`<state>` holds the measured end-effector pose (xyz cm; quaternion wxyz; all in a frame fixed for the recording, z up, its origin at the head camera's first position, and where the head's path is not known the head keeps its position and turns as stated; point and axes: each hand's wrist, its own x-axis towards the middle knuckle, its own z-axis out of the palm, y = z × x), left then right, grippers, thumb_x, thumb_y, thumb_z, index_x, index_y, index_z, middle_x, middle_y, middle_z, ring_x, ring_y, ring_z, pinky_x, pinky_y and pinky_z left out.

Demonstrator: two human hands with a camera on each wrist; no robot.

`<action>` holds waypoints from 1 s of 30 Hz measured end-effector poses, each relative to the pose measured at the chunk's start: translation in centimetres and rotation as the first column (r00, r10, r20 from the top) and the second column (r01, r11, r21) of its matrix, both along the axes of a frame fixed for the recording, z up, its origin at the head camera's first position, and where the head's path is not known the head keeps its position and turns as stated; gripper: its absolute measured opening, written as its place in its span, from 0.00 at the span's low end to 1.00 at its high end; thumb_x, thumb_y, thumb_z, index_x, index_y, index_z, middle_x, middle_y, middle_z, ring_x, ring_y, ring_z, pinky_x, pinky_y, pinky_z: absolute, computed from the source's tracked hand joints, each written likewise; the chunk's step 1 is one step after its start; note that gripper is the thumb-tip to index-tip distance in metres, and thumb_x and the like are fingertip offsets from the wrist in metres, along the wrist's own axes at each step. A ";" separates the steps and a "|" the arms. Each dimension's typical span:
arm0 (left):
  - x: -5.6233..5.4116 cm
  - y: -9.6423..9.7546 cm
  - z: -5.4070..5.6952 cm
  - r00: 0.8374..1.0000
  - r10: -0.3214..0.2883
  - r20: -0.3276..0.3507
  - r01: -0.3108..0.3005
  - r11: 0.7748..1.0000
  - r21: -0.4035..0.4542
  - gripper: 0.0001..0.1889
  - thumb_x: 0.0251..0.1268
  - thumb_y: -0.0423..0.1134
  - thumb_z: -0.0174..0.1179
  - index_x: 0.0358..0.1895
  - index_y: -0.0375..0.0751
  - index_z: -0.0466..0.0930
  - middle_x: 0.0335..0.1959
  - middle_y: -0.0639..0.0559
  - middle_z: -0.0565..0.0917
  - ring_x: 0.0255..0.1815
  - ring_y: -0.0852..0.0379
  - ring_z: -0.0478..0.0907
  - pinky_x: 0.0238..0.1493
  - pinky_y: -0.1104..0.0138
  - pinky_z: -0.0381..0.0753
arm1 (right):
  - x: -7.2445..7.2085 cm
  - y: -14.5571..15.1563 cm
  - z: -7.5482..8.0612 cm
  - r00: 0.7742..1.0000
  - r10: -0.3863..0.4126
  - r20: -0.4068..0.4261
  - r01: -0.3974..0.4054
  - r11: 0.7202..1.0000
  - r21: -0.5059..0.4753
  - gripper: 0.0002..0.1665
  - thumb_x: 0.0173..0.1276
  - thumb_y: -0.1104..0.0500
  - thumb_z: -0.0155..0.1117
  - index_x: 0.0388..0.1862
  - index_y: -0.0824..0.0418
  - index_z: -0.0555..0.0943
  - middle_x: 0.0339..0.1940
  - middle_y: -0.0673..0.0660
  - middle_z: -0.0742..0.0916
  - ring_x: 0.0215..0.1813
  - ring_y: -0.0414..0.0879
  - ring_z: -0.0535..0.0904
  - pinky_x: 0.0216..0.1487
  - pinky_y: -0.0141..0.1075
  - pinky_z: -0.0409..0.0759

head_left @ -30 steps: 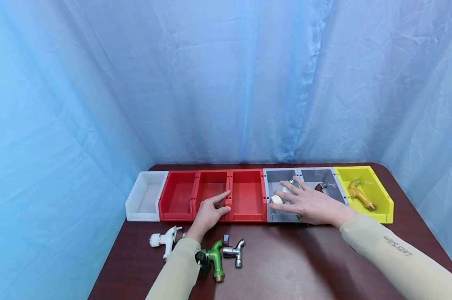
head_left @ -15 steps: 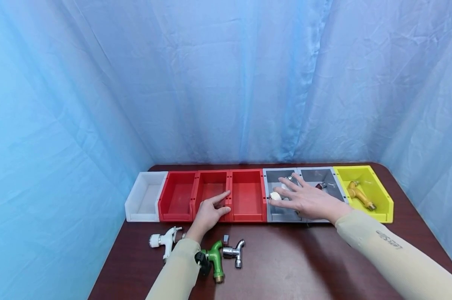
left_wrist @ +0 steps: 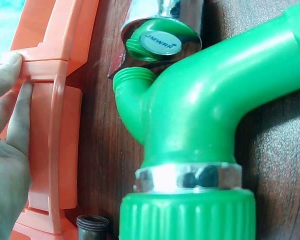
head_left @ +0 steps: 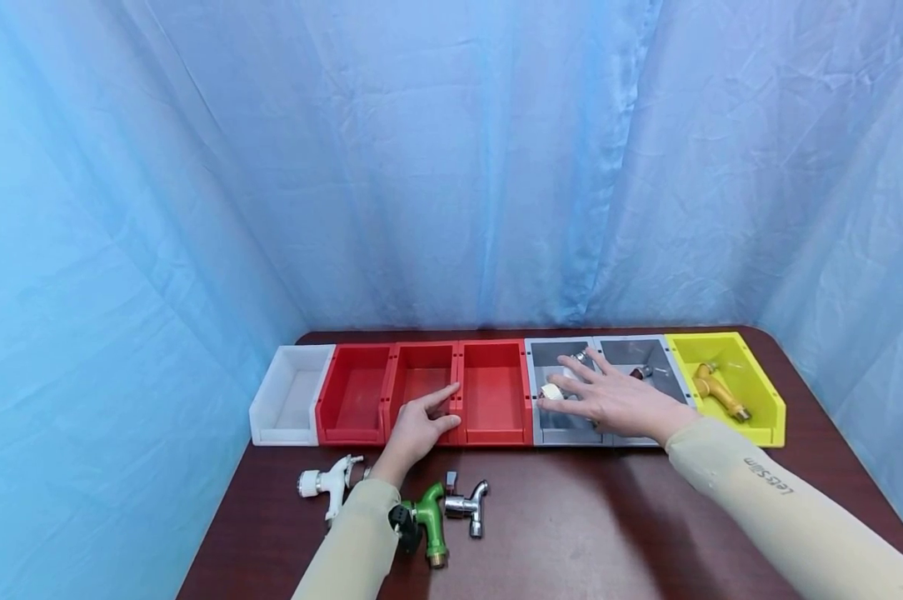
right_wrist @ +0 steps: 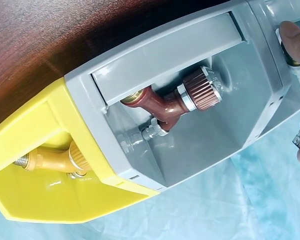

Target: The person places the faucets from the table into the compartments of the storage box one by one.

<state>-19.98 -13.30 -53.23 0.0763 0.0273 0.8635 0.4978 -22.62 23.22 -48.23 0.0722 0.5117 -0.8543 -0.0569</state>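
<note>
My left hand (head_left: 414,429) rests its outstretched fingertips on the front and divider of the red bins (head_left: 494,387). In the left wrist view those fingers touch the bin's edge. Over the left grey bin (head_left: 560,436), my right hand (head_left: 624,404) holds a white tap (head_left: 551,392) with spread, bent fingers; the hand hides much of the tap. The right wrist view catches the thumb (right_wrist: 296,42) against the tap's end. Below my left hand lie a green tap (head_left: 432,525) and a chrome tap (head_left: 466,504). Another white tap (head_left: 335,483) lies left of the forearm.
A dark red tap (right_wrist: 165,106) lies in the right grey bin (right_wrist: 170,65). The yellow bin (head_left: 768,417) at the far right holds a yellow tap (head_left: 714,392). A white bin (head_left: 290,396) ends the row on the left. Blue curtains (head_left: 451,167) surround the table (head_left: 571,542).
My right hand has lifted slightly and drawn a little left, the white tap rising a little with it, and then stays nearly still. The left hand keeps its place.
</note>
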 end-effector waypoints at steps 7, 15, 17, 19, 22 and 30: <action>0.0 -0.1 -0.1 1.000 0.004 -0.002 -0.004 1.000 0.007 0.31 0.66 0.39 0.70 0.70 0.68 0.76 0.68 0.50 0.79 0.63 0.48 0.78 0.61 0.53 0.82 | 0.0 0.0 -0.2 1.000 -0.004 0.006 0.004 1.000 -0.012 0.60 0.50 0.64 0.83 0.80 0.38 0.65 0.75 0.59 0.75 0.77 0.66 0.64 0.73 0.69 0.61; 0.0 0.1 0.0 1.000 0.006 -0.003 -0.006 1.000 -0.010 0.31 0.66 0.39 0.70 0.71 0.68 0.76 0.68 0.51 0.79 0.63 0.48 0.78 0.61 0.53 0.82 | 0.0 0.0 -0.3 0.999 -0.033 0.042 0.032 0.999 0.018 0.61 0.51 0.61 0.84 0.81 0.37 0.64 0.77 0.58 0.73 0.78 0.65 0.62 0.73 0.69 0.60; 0.0 0.1 0.0 1.000 0.006 -0.002 -0.006 1.000 -0.012 0.31 0.66 0.40 0.70 0.70 0.69 0.76 0.67 0.51 0.80 0.63 0.48 0.78 0.61 0.53 0.82 | 0.0 0.0 -0.3 0.998 -0.037 0.054 0.036 0.999 0.026 0.61 0.51 0.62 0.83 0.81 0.38 0.63 0.77 0.58 0.72 0.79 0.66 0.61 0.74 0.69 0.59; 0.0 0.1 0.1 1.000 0.008 0.002 -0.008 1.000 -0.014 0.31 0.66 0.40 0.70 0.70 0.70 0.75 0.67 0.51 0.80 0.63 0.49 0.78 0.61 0.53 0.82 | 0.0 0.0 -0.3 0.997 -0.039 0.060 0.037 0.999 0.030 0.61 0.51 0.62 0.83 0.81 0.38 0.63 0.78 0.59 0.72 0.79 0.66 0.61 0.74 0.69 0.59; 0.1 0.1 0.1 1.000 0.008 0.005 -0.008 1.000 -0.011 0.31 0.66 0.40 0.70 0.70 0.71 0.75 0.67 0.51 0.80 0.63 0.49 0.78 0.61 0.53 0.82 | 0.0 0.0 -0.4 0.997 -0.041 0.065 0.039 0.999 0.034 0.61 0.51 0.62 0.83 0.81 0.39 0.64 0.78 0.59 0.72 0.79 0.66 0.61 0.74 0.69 0.58; 0.2 0.0 0.2 1.000 0.008 0.004 -0.008 1.000 -0.010 0.31 0.66 0.41 0.70 0.70 0.72 0.75 0.68 0.51 0.79 0.64 0.48 0.78 0.62 0.53 0.82 | -0.2 -0.2 -0.4 0.997 -0.044 0.065 0.041 0.998 0.047 0.62 0.50 0.61 0.84 0.81 0.39 0.62 0.77 0.60 0.72 0.78 0.67 0.61 0.73 0.69 0.59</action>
